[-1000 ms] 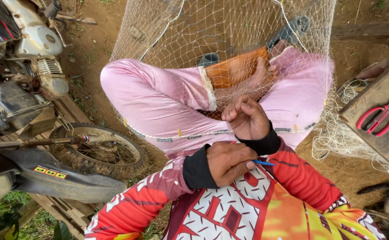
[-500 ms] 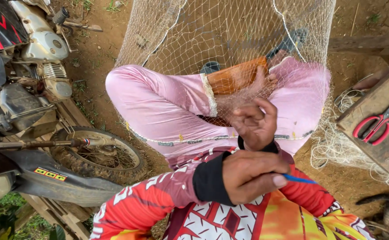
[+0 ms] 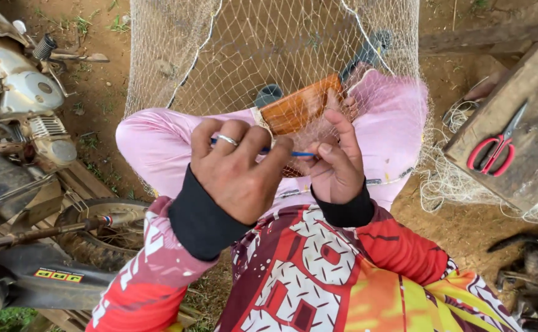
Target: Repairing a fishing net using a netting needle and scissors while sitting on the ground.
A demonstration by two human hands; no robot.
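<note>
I see the left hand [image 3: 239,172] curled closed around a thin blue netting needle [image 3: 281,152], a ring showing on one finger, and the needle's tip pokes out toward the right hand [image 3: 335,161]. The right hand's thumb and forefinger pinch the mesh of the fishing net [image 3: 269,55] right at the needle's tip, its other fingers half bent. The net hangs stretched just above both hands and drapes over the pink-trousered knees [image 3: 158,144]. Under the net, just above the needle, lies an orange-brown block [image 3: 299,106]. Right of the net, well apart from the hands, red-handled scissors [image 3: 496,147] rest on a wooden bench [image 3: 527,92]. Left of the net stands a motorbike [image 3: 23,123].
</note>
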